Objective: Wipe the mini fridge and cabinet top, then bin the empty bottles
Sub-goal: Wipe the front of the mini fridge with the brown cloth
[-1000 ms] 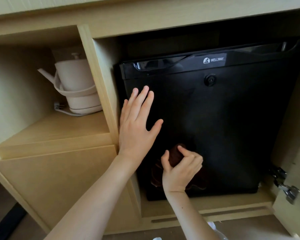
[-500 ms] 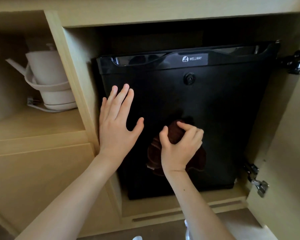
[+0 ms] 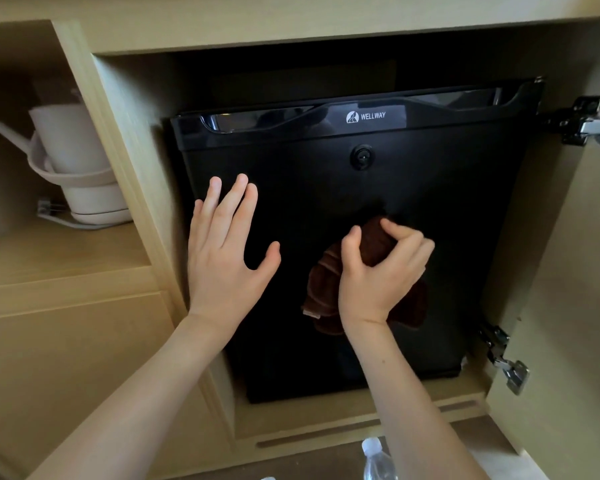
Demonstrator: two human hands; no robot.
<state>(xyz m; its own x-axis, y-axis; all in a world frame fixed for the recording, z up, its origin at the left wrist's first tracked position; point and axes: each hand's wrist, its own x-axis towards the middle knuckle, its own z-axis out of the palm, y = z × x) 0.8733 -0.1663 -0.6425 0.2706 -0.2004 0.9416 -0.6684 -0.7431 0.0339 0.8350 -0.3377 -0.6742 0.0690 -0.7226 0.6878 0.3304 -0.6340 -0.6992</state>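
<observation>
Two hands on the mini fridge [image 3: 430, 209] — left hand [image 3: 227, 258] flat, right hand [image 3: 378, 275] gripping cloth [image 3: 321, 292].

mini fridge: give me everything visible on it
The mini fridge is a matte black box set in the cabinet bay, door closed. A glossy top band carries a white WELLWAY logo; a round keyhole sits below it. The left hand lies flat and open on the door; the right hand presses a bunched dark brown cloth against its middle.

Mini fridge [image 3: 413, 188] inside cabinet [image 3: 291, 29]; kettle [image 3: 78, 168] on shelf, left.
</observation>
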